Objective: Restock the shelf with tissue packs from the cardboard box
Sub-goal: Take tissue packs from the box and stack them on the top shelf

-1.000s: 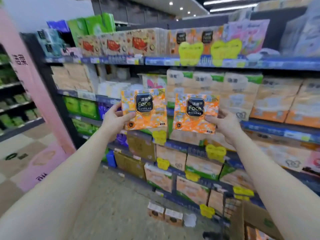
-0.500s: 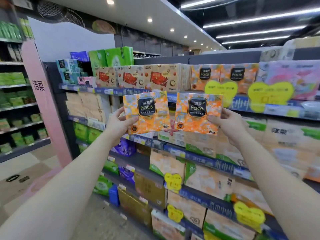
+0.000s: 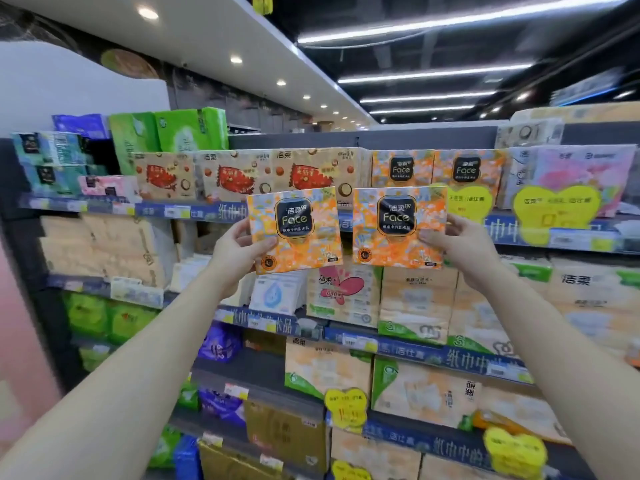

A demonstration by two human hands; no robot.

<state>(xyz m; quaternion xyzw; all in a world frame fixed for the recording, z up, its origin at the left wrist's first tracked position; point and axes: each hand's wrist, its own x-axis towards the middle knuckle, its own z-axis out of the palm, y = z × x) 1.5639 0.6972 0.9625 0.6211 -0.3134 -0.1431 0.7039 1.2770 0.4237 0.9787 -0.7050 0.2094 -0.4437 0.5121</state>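
Orange-printed left pack [image 3: 294, 233] is sitting gripped in my left hand [image 3: 235, 252], right pack [image 3: 398, 230] gripped in my right hand [image 3: 460, 247].

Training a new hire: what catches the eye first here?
Two orange Face tissue packs held up side by side at centre: the left hand grips the left pack, the right hand the right pack. Just behind, matching orange packs stand on the top shelf, beside a yellow heart-shaped tag.

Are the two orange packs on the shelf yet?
Not yet. The left hand grips the left pack, the right hand the right pack, short of the shelf.
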